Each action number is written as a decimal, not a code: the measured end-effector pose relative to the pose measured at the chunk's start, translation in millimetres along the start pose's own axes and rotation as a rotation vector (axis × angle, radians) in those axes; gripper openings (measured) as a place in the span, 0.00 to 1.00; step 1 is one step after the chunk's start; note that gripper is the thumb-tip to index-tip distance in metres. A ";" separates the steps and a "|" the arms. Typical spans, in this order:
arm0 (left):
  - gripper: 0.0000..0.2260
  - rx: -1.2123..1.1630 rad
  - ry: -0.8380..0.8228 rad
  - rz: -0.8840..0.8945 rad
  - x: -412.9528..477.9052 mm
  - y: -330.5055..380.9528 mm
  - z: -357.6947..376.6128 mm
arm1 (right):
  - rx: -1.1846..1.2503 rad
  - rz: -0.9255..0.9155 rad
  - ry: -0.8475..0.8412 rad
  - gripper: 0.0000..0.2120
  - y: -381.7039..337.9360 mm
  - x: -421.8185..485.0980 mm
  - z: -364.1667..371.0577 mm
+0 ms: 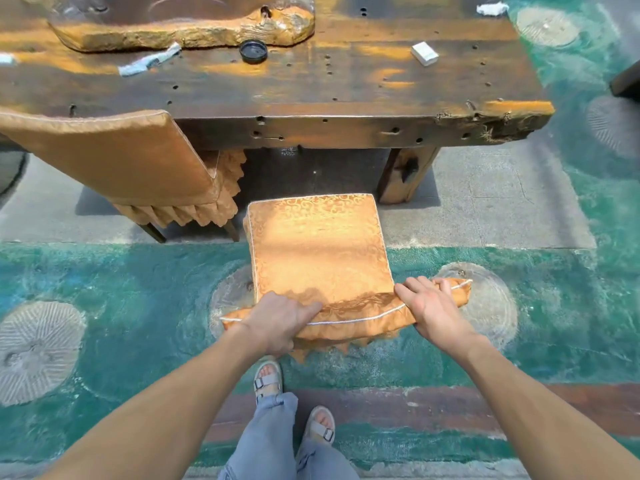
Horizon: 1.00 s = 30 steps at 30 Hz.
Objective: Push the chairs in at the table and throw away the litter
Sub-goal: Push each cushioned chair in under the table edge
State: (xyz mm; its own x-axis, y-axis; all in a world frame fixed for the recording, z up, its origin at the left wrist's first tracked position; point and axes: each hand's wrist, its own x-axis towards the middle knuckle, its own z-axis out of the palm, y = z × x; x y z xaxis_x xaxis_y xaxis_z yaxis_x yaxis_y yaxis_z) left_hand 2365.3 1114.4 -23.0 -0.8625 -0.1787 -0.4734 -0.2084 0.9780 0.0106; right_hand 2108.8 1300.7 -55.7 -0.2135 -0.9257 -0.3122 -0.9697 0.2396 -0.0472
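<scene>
A chair with an orange patterned cover (pixel 317 247) stands in front of me, its seat pointing at the dark wooden table (pixel 346 98). My left hand (pixel 280 322) and my right hand (pixel 431 308) both grip the top of its backrest. A second orange-covered chair (pixel 114 157) stands to the left, close against the table edge. Litter lies on the table: a crumpled blue-white wrapper (pixel 150 60), a black round lid (pixel 253 51), a small white box (pixel 424 54) and a white crumpled tissue (pixel 491 8) at the far right.
A rough wooden slab (pixel 183 29) lies on the table's far side. The thick table leg (pixel 405 174) stands right of the chair's seat. The floor is grey stone and worn green carpet (pixel 104 289). My sandalled feet (pixel 266 377) are just behind the chair. A dark object (pixel 627 81) sits at the right edge.
</scene>
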 end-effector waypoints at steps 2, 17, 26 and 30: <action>0.27 0.020 0.004 0.002 14.1 -18.1 -8.4 | 0.062 0.072 0.002 0.31 -2.9 3.7 6.1; 0.23 -0.043 0.139 -0.194 153.2 -207.8 -20.6 | 0.017 0.147 0.105 0.25 15.0 229.5 -41.2; 0.25 -0.059 0.205 -0.209 254.2 -276.8 -63.1 | -0.031 0.118 0.101 0.23 96.6 353.6 -82.9; 0.22 -0.023 0.253 -0.183 287.6 -320.9 -74.8 | -0.044 0.100 0.115 0.25 112.3 407.0 -95.2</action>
State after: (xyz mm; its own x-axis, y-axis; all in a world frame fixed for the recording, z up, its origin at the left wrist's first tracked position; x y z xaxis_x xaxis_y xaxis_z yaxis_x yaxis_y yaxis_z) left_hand 2149.6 741.0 -96.7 -0.8964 -0.3756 -0.2352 -0.3788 0.9249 -0.0334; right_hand 1901.7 923.0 -97.7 -0.3195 -0.9258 -0.2020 -0.9465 0.3219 0.0216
